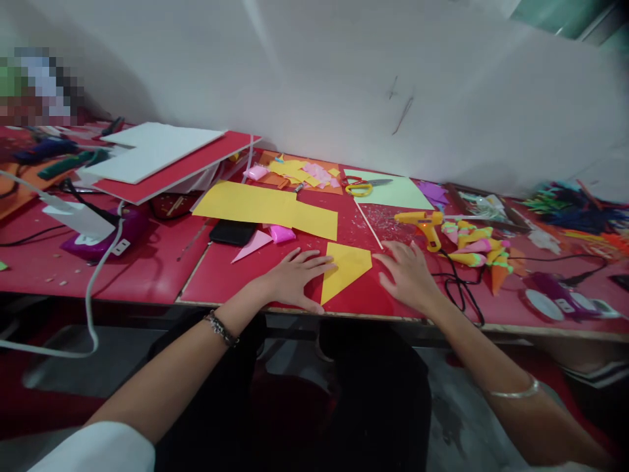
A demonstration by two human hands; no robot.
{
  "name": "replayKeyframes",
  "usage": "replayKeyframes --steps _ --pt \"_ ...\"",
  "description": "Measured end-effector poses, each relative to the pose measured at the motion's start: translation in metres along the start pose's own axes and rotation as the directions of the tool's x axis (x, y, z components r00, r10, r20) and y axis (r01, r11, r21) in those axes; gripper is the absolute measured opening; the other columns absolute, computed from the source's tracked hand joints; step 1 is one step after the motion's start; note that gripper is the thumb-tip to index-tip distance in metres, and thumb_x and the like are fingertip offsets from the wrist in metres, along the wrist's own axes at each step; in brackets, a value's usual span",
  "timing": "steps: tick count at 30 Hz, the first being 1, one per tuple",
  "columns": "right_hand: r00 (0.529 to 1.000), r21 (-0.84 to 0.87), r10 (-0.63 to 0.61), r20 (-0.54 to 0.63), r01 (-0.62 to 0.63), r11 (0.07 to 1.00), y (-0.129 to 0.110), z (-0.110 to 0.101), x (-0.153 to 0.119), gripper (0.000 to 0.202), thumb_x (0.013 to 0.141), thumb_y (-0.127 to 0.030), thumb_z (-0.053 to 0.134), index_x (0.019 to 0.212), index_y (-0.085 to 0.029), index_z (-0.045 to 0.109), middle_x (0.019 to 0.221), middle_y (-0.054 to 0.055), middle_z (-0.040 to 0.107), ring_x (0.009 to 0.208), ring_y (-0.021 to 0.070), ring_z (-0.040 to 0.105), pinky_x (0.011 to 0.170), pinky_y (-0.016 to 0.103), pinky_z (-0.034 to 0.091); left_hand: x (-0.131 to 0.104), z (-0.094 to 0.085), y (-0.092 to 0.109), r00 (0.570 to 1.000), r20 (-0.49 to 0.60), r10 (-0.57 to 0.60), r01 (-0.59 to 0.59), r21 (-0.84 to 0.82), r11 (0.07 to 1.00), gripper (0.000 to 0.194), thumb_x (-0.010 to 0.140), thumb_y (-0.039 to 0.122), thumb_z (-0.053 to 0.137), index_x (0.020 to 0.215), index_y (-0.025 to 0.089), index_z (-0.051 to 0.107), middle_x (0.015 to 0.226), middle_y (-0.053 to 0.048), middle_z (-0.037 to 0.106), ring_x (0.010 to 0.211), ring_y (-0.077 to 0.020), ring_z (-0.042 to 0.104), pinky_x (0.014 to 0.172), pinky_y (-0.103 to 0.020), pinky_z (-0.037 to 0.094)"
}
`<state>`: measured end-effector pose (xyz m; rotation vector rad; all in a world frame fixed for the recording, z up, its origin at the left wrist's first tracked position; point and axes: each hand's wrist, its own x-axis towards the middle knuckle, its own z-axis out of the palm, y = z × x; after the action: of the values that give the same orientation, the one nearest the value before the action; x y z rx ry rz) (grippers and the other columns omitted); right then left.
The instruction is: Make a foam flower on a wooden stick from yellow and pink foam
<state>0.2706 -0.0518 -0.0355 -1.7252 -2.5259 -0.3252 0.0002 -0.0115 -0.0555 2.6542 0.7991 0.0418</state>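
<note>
A yellow paper piece [346, 267] with slanted edges lies flat on the red table in front of me. My left hand [297, 278] rests at its left edge, fingers spread, fingertips touching the paper. Just off its right side is my right hand [405, 272], fingers apart and nothing held. A thin white stick [368, 225] lies beyond my right fingertips. Farther out sits a yellow glue gun [423, 225]. Left of it, a larger yellow paper sheet [265, 206] partly covers a black phone [230, 233], near a pink paper triangle [254, 244] and a bright pink packet [282, 234].
Yellow-handled scissors [363, 188] lie on a pale green sheet [410, 191]. Small paper cones [474, 246] cluster at right, by a black cable [459, 288]. White boards [162, 147] are stacked at left, near a purple power strip [105, 239]. A wall stands behind.
</note>
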Motion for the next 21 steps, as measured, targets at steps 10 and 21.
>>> replayKeyframes --steps 10,21 --pt "0.995 0.178 -0.072 0.075 0.058 0.982 -0.061 0.002 -0.007 0.052 0.079 -0.053 0.040 0.122 -0.023 0.045 0.122 0.015 0.044 0.112 0.0292 0.039 0.090 0.048 0.028 -0.014 -0.002 0.033 0.989 -0.128 -0.067 0.066 -0.012 0.998 0.081 0.073 0.066 0.036 0.137 0.022 0.013 0.142 -0.009 0.020 0.129 -0.0272 0.015 0.102 -0.042 0.019" --pt "0.974 0.385 -0.215 0.071 0.172 0.907 -0.066 -0.009 -0.015 0.071 0.069 -0.053 0.056 0.129 -0.023 0.033 0.135 0.011 0.031 0.123 0.0276 0.027 0.094 0.044 0.030 -0.029 0.020 0.046 0.967 -0.250 -0.056 0.101 0.172 0.980 0.065 0.074 0.027 0.054 0.131 0.018 0.025 0.120 -0.010 0.045 0.115 -0.0228 0.039 0.097 -0.037 0.029"
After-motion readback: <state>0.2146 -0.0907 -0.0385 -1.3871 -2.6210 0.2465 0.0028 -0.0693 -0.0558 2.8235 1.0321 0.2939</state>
